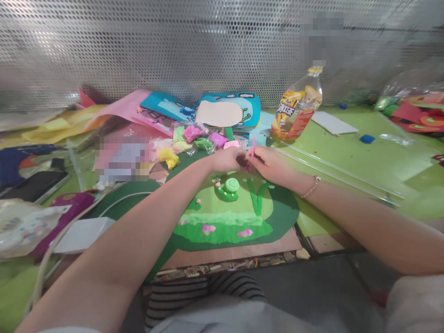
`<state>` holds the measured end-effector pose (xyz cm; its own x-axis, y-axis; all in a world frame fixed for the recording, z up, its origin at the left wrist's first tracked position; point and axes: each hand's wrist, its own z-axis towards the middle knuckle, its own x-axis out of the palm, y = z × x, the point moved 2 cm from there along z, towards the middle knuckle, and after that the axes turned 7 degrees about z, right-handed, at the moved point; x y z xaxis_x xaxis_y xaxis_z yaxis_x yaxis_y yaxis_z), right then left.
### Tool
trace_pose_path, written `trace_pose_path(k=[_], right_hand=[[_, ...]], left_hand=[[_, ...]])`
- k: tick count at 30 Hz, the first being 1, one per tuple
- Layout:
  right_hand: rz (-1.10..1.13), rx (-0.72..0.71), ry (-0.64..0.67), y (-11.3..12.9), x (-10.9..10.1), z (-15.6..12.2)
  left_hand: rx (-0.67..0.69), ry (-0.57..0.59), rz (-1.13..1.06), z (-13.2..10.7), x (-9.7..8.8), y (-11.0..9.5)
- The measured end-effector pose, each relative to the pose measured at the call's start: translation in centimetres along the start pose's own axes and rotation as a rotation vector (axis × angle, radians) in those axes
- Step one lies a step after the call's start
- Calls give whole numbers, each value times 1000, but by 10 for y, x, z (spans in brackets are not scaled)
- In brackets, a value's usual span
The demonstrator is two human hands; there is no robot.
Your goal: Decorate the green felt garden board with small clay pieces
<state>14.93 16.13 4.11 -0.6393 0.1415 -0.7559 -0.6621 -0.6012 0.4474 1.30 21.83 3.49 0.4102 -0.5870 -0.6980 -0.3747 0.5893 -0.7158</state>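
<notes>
My right hand (267,164), with a beaded bracelet on its wrist, is closed around a thin pink stick (254,146) that points upward. My left hand (229,160) meets it fingertip to fingertip, its fingers curled; what they pinch is hidden. Some pink shows just under the fingers. Both hands are above the upper part of a green picture board (284,210). On the board, below my left hand, is a green clay snail (230,186). Green clay grass blades (257,199) stand to its right, and pink clay flowers (208,229) lie along the bottom strip.
Bags of coloured clay (203,144) lie beyond my left hand. A drink bottle (297,108) stands at the back right, near clear rods (333,169). Blue picture boards (256,104) rest against the perforated metal wall (208,51). A phone (34,185) and white box (85,233) are at left.
</notes>
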Motion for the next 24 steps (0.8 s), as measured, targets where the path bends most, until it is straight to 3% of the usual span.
trace_pose_path(k=[10, 19, 24], right_hand=[[182, 198, -74, -6, -11, 1], [71, 98, -5, -4, -9, 0], [67, 127, -14, -2, -9, 0]], left_hand=[[10, 25, -75, -3, 3, 0], [5, 52, -98, -2, 1, 1], [5, 24, -75, -2, 3, 1]])
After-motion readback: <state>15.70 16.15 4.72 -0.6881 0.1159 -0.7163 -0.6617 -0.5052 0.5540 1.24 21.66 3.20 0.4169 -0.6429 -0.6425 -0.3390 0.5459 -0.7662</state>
